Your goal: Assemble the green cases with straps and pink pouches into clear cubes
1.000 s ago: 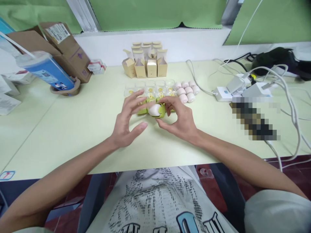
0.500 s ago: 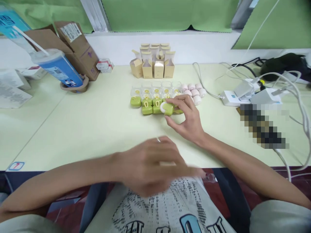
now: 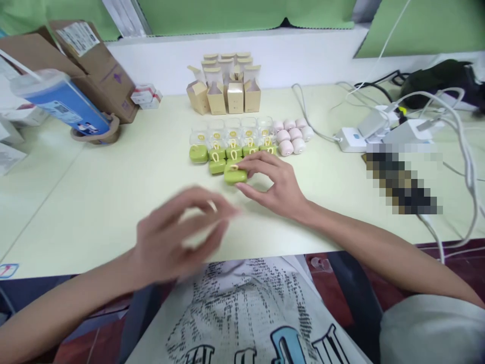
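A small rounded green case (image 3: pixel 235 175) with a yellow loop is pinched between the thumb and fingers of my right hand (image 3: pixel 276 184), low at the front of a cluster of matching green cases (image 3: pixel 217 166). My left hand (image 3: pixel 182 235) hovers over the front of the table, blurred by motion. Its thumb and fingertips come together in a pinch; what is between them, if anything, I cannot make out. Behind the green cases stand clear plastic cups (image 3: pixel 233 129) with yellow marks. Several pale pink round pieces (image 3: pixel 291 136) sit to their right.
Open small cardboard boxes (image 3: pixel 215 98) line the wall at the back. On the left are a big blue cup (image 3: pixel 71 108) in a holder and a brown carton (image 3: pixel 108 81). A white power strip (image 3: pixel 350 140) with chargers and cables occupies the right side.
My right hand has moved left with the green case, turned so its loop shows on top. My left hand has swung left and up from the table's front edge. The view has shifted slightly.
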Demonstrator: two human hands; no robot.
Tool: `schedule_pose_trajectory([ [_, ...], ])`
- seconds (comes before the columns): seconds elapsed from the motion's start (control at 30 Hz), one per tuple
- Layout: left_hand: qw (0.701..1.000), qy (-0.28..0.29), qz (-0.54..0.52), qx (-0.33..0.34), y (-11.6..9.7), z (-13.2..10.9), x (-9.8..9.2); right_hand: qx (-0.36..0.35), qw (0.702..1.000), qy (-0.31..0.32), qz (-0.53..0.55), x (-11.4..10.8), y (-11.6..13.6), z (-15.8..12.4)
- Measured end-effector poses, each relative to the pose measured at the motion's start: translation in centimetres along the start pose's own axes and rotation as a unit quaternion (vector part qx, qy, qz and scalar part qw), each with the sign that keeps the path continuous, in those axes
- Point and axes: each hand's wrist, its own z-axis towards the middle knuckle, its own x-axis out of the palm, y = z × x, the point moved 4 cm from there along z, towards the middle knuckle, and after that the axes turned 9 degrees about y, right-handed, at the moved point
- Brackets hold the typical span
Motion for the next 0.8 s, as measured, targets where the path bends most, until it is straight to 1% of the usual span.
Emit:
schedule_pose_trajectory([
  [0.03, 1.0, -0.022, 0.011, 0.0, 1.4, 1.1, 0.2, 0.004, 1.0, 0.006, 0.012, 0.2, 0.1, -0.1],
  [0.07, 0.997, -0.06, 0.037, 0.01, 2.6, 2.1, 0.3, 0.01, 1.0, 0.013, 0.026, 0.4, 0.2, -0.1],
  [0.13, 0.996, -0.069, 0.044, 0.03, 4.6, 3.5, 0.9, 0.026, 0.998, 0.032, 0.053, 0.9, 0.3, -0.3],
  [0.17, 0.996, -0.072, 0.044, 0.04, 5.3, 3.8, 1.1, 0.036, 0.996, 0.041, 0.067, 1.2, 0.3, -0.4],
  [0.27, 0.995, -0.075, 0.037, 0.046, 6.2, 3.2, 1.2, 0.072, 0.987, 0.061, 0.128, 1.9, 0.2, -0.6],
  [0.37, 0.995, -0.087, 0.039, 0.018, 7.1, 1.8, 0.4, 0.094, 0.981, 0.065, 0.159, 2.2, 0.1, -0.6],
  [0.43, 0.994, -0.098, 0.052, -0.007, 8.3, 0.9, -0.3, 0.087, 0.985, 0.059, 0.135, 2.1, 0.1, -0.5],
  [0.53, 0.99, -0.108, 0.087, -0.034, 10.3, 0.2, -1.0, 0.051, 0.994, 0.044, 0.084, 1.7, 0.3, -0.4],
  [0.67, 0.986, -0.114, 0.113, -0.038, 12.3, 0.5, -1.2, 0.03, 0.998, 0.038, 0.044, 1.5, 0.1, -0.3],
  [0.8, 0.983, -0.134, 0.121, -0.028, 13.2, 1.1, -1.1, 0.028, 0.998, 0.042, 0.034, 1.5, -0.1, -0.4],
])
